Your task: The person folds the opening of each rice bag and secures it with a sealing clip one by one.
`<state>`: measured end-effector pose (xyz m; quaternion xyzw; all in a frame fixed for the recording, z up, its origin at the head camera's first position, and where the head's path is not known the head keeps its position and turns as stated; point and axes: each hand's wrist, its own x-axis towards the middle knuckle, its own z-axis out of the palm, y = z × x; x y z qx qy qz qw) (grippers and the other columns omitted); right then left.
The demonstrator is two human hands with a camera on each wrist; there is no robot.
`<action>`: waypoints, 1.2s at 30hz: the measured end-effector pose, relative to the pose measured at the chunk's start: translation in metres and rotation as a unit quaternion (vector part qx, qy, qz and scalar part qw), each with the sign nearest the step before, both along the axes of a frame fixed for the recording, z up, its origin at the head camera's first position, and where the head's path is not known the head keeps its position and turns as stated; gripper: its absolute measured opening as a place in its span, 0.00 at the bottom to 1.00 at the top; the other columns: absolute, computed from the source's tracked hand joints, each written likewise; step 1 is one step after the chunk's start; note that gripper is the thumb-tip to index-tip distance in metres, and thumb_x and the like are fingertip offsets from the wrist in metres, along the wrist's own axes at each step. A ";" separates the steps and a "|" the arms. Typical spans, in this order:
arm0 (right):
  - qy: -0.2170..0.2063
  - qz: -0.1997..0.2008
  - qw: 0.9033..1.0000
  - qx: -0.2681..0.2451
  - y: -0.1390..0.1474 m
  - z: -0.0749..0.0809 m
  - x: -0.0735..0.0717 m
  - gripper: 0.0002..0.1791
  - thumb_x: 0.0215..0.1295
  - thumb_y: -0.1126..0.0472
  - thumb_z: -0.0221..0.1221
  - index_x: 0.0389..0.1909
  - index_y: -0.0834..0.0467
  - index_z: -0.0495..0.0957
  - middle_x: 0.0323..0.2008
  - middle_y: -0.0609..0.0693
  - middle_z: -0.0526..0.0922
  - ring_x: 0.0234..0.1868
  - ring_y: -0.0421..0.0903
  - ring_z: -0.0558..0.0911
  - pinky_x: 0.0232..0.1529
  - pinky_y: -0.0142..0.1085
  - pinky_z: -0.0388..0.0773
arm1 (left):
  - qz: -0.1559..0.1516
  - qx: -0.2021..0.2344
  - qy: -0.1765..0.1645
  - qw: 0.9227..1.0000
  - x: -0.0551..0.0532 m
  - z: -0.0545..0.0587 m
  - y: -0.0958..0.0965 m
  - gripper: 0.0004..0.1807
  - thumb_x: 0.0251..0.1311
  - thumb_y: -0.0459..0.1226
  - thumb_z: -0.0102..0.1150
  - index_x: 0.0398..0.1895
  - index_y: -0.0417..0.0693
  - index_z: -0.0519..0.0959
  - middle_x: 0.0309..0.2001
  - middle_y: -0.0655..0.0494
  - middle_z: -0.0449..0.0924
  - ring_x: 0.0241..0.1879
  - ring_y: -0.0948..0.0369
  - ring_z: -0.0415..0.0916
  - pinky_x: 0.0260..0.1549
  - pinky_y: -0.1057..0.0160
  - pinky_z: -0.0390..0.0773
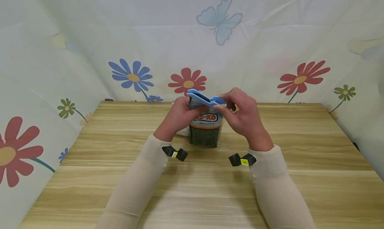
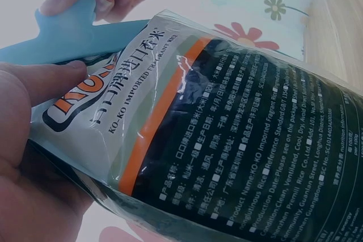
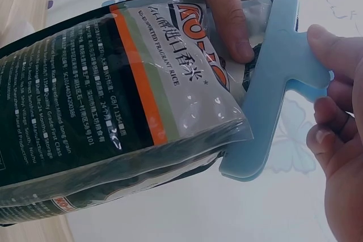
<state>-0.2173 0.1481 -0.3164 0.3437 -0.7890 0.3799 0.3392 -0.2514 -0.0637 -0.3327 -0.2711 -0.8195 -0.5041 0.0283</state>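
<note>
A bag of KO-KO fragrant rice [image 1: 205,135], dark green below and white above with an orange band, stands upright on the table. My left hand [image 1: 180,115] grips the bag's top at the left, its thumb lying across the front. A light-blue bag clip [image 3: 266,83] lies along the bag's top edge. My right hand [image 1: 244,112] pinches the clip's handles between thumb and fingers. In the head view the clip's jaws stand apart at the left end. The right wrist view shows the bag's top edge reaching the clip; how far it goes between the jaws is hidden.
Behind the bag, on its left, a whitish thing [image 1: 183,132] shows partly; its kind cannot be told. The wood-grain table [image 1: 192,195] runs to a white cloth backdrop [image 1: 255,55] printed with flowers and a butterfly. Each wrist wears a small black camera.
</note>
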 end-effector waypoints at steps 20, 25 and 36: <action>-0.027 -0.015 0.999 -0.006 0.000 0.000 -0.004 0.19 0.53 0.63 0.71 0.46 0.61 0.81 0.32 0.53 0.79 0.30 0.42 0.73 0.31 0.30 0.69 | 0.012 0.018 -0.008 1.000 0.002 0.002 0.000 0.14 0.64 0.42 0.60 0.49 0.48 0.83 0.49 0.51 0.84 0.53 0.56 0.80 0.54 0.51 0.78; -0.045 -0.016 0.999 -0.008 0.001 0.000 -0.004 0.20 0.54 0.62 0.71 0.49 0.59 0.80 0.34 0.52 0.80 0.33 0.43 0.74 0.33 0.32 0.71 | 0.012 0.029 -0.013 0.999 0.002 0.003 0.000 0.14 0.64 0.42 0.61 0.50 0.47 0.83 0.47 0.51 0.85 0.52 0.56 0.81 0.54 0.51 0.78; -0.074 -0.024 0.997 -0.011 0.005 -0.006 -0.009 0.24 0.54 0.63 0.70 0.54 0.58 0.78 0.34 0.53 0.79 0.36 0.45 0.75 0.37 0.35 0.73 | 0.028 0.071 -0.042 0.996 -0.002 0.002 0.001 0.17 0.61 0.43 0.64 0.52 0.47 0.82 0.46 0.50 0.86 0.52 0.57 0.81 0.56 0.51 0.76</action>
